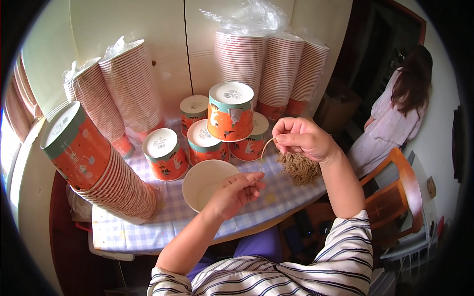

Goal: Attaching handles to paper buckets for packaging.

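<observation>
My left hand (237, 191) and my right hand (298, 138) pinch the two ends of a thin tan string (265, 150) stretched between them. Just under my right hand lies a tangled pile of the same tan string (299, 168) on the checked tablecloth (173, 222). An open white paper bowl (205, 180) stands upright beside my left hand. Behind it are several orange paper cups turned upside down (165, 154), one stacked on top of two others (230, 112).
A long leaning stack of orange cups (98, 165) lies at the left of the table. Tall bagged cup stacks (269, 64) stand against the cabinet. An orange wooden chair (395, 192) is at the right, and a person in pale clothes (400, 108) stands beyond it.
</observation>
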